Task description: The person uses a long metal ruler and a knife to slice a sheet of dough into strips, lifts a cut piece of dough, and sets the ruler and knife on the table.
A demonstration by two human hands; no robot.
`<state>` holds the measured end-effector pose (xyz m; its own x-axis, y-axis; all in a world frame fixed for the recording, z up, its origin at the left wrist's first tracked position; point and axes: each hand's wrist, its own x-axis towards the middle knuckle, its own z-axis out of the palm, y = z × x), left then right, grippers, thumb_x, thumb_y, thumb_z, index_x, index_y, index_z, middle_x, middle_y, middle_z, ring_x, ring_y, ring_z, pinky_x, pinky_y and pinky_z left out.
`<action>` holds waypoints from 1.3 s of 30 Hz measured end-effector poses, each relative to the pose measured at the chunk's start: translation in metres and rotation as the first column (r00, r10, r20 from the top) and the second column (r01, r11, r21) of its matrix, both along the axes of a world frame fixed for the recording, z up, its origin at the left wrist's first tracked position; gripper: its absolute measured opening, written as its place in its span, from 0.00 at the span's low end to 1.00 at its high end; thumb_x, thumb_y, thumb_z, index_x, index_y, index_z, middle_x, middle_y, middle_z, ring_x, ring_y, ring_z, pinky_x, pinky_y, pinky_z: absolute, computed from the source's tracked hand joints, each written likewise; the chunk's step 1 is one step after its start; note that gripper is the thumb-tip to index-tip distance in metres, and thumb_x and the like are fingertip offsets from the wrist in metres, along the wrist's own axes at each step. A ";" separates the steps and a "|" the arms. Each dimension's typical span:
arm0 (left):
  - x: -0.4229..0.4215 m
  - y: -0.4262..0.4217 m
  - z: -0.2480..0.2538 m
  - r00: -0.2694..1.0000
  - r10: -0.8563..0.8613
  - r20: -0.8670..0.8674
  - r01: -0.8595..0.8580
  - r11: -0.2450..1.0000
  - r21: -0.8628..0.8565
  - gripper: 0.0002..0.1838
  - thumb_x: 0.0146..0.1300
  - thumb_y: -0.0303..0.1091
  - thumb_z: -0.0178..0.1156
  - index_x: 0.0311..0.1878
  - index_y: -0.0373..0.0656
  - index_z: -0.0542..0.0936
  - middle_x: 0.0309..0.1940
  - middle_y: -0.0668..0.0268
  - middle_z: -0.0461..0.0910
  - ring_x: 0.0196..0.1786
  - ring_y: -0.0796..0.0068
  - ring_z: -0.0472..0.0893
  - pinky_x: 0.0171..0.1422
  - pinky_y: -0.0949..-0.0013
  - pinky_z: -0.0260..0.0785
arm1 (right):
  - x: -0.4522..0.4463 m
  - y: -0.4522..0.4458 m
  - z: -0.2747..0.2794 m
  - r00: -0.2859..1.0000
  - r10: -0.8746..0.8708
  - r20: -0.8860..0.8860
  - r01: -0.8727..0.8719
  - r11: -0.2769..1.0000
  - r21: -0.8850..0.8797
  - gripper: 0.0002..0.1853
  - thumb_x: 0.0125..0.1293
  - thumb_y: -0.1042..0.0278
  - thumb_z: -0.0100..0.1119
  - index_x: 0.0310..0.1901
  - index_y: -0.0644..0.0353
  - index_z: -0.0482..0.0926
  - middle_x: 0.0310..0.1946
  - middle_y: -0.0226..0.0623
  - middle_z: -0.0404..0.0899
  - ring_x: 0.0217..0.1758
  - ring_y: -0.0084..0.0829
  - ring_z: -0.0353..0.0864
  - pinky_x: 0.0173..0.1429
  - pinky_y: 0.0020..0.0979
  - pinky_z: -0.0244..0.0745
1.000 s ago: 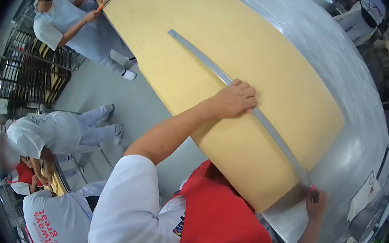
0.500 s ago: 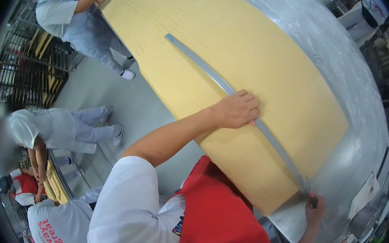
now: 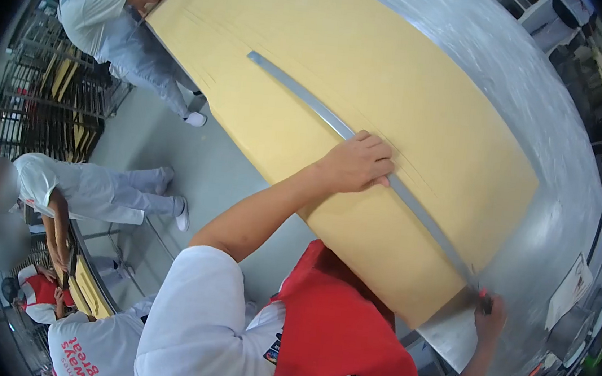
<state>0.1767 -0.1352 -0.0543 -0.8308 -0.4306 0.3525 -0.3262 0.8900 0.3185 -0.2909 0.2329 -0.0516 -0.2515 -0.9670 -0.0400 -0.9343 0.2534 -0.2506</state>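
A wide, flat yellow sheet (image 3: 433, 92) covers much of the metal table, with several thin parallel lines marked on its surface. Across it lies a long metal straightedge (image 3: 309, 102). My left hand (image 3: 358, 162) presses down on the straightedge near its middle, fingers bent over it. At the sheet's right edge, my right hand (image 3: 490, 319) is closed around a small knife (image 3: 485, 301) with a red and black handle. The knife's tip is by the straightedge's near end; its exact contact with the sheet is too small to make out.
The metal table (image 3: 557, 162) shows beyond the sheet. A co-worker (image 3: 106, 31) stands at the table's far left end, hands at another metal strip. Other people (image 3: 83, 189) work at a second table at left. Racks (image 3: 49, 91) stand behind; a paper (image 3: 570, 286) lies at right.
My left hand and the straightedge appear slightly further left, along with a small shift of the view. My right hand stays at the sheet's edge with the knife.
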 end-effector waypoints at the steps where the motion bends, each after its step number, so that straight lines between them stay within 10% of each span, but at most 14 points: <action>1: 0.002 0.004 0.000 1.000 -0.004 0.005 0.004 1.000 -0.001 0.15 0.67 0.49 0.69 0.46 0.49 0.82 0.47 0.67 0.77 0.52 0.61 0.77 0.60 0.57 0.69 | 0.003 -0.001 -0.001 1.000 0.011 0.002 -0.011 0.999 -0.046 0.17 0.54 0.75 0.73 0.45 0.59 0.78 0.42 0.46 0.81 0.46 0.57 0.83 0.48 0.50 0.78; 6: 0.000 0.036 0.004 0.946 0.301 -0.122 -0.312 0.946 -0.083 0.20 0.63 0.50 0.74 0.53 0.52 0.85 0.52 0.67 0.80 0.58 0.55 0.77 0.65 0.50 0.69 | -0.007 0.003 0.000 0.996 0.022 0.089 -0.020 1.000 -0.024 0.19 0.53 0.75 0.73 0.47 0.58 0.79 0.46 0.45 0.82 0.49 0.55 0.84 0.52 0.49 0.79; 11: -0.043 0.100 0.011 0.960 0.278 -0.032 -0.279 0.957 -0.076 0.23 0.65 0.49 0.72 0.61 0.54 0.86 0.60 0.62 0.79 0.65 0.49 0.76 0.69 0.45 0.66 | -0.033 0.031 -0.026 0.996 0.094 -0.004 -0.094 0.995 -0.038 0.25 0.49 0.70 0.74 0.53 0.52 0.83 0.56 0.40 0.86 0.61 0.49 0.83 0.66 0.51 0.75; 39: -0.099 0.145 0.014 0.895 0.421 0.146 -0.373 0.888 -0.270 0.26 0.68 0.50 0.65 0.68 0.57 0.85 0.68 0.58 0.79 0.72 0.44 0.75 0.74 0.46 0.64 | -0.025 -0.006 0.007 0.984 0.174 0.033 -0.156 0.940 -0.303 0.17 0.47 0.65 0.79 0.39 0.50 0.83 0.43 0.26 0.87 0.45 0.32 0.88 0.49 0.41 0.77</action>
